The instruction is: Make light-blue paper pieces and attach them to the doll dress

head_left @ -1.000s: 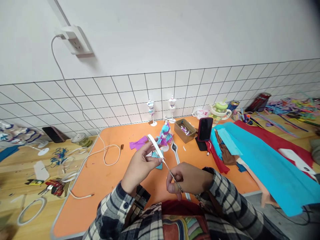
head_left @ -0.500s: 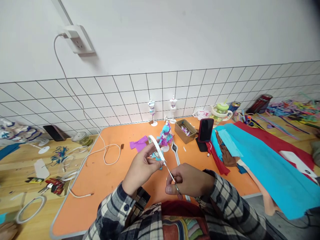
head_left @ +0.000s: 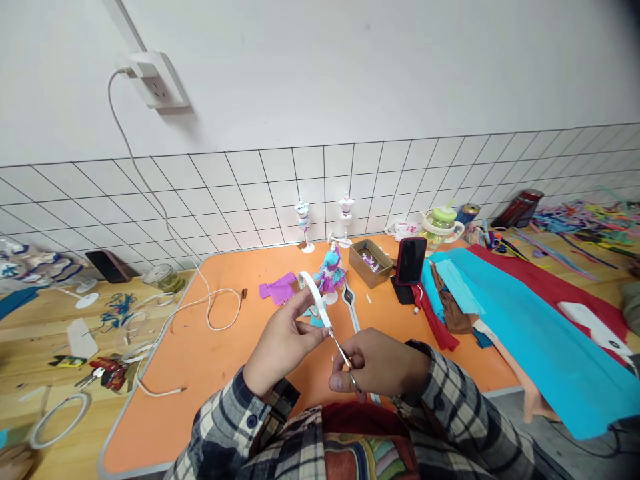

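In the middle of the view, my left hand (head_left: pixel 283 340) is closed around a roll of white tape (head_left: pixel 314 293), thumb and fingers pinching its strip near the free end. My right hand (head_left: pixel 377 363) grips small scissors (head_left: pixel 342 352), fingers in the handle loops. The blades point up and left, meeting the tape by my left thumb. Behind the roll stands a little dress form (head_left: pixel 331 267) in blue and purple cloth. A purple fabric piece (head_left: pixel 279 289) lies to its left. Light blue scraps (head_left: pixel 316 321) are partly hidden under the tape and left hand.
Two more small dress forms, one nearer left (head_left: pixel 303 223), stand by the wall. A cardboard box (head_left: pixel 371 262) and a propped phone (head_left: pixel 411 260) are right of centre. Blue cloth (head_left: pixel 540 327) covers the right side. A white cable (head_left: pixel 210 300) loops across the orange table (head_left: pixel 210 373).
My hands are almost still; the tape roll and scissors have shifted only slightly. The right hand's grip on the scissors looks the same.
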Available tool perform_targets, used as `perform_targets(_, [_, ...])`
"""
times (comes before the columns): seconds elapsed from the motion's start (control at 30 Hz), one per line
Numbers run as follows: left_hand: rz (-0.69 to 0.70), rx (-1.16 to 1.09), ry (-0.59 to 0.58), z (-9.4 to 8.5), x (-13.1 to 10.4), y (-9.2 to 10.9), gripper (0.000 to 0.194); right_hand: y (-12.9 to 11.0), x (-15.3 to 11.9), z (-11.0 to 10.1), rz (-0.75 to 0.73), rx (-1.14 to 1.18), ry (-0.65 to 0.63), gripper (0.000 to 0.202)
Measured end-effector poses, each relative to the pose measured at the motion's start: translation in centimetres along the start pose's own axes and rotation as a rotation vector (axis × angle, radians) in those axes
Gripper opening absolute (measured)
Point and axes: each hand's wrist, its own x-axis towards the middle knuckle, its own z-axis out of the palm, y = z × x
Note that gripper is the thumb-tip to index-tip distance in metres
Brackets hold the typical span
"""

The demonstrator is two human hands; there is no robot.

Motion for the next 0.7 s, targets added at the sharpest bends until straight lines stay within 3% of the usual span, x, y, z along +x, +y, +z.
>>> perform_targets(0.23, [-0.006, -0.018, -0.069, 0.15, -0.25, 0.35, 0.075, 0.09, 0.01, -0.22, -0.014, 0.052, -0.056, 0.043])
perform_targets(0.7, [0.016, 0.008, -0.112, -0.04, -0.20, 0.01, 0.077, 0.34, 0.53, -0.32, 0.023, 0.072, -0.009, 0.047])
